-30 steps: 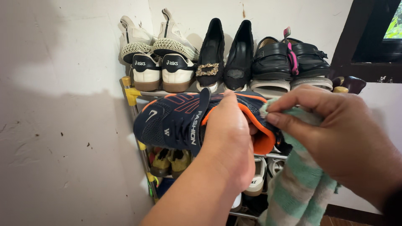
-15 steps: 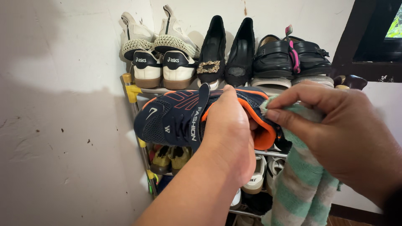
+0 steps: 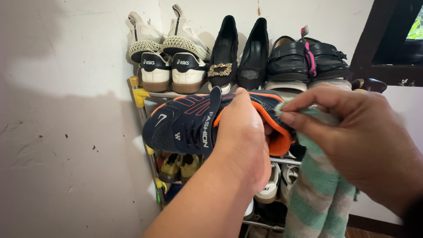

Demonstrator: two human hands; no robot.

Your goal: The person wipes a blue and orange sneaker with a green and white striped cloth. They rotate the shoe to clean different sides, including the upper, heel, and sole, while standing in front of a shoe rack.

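White wall all around, a dark window frame [image 3: 387, 39] up right of the shoe rack [image 3: 142, 110]. My left hand [image 3: 242, 141] is clamped around a navy sneaker [image 3: 185, 123] with orange lining, held just in front of the rack's top shelf. My right hand [image 3: 357, 136] pinches a green striped cloth [image 3: 321, 194] against the sneaker's heel collar. On top of the rack: white trainers [image 3: 169, 72], black heels [image 3: 238, 57], black loafers [image 3: 304, 61]. My forearm and the cloth hide much of the lower shelves.
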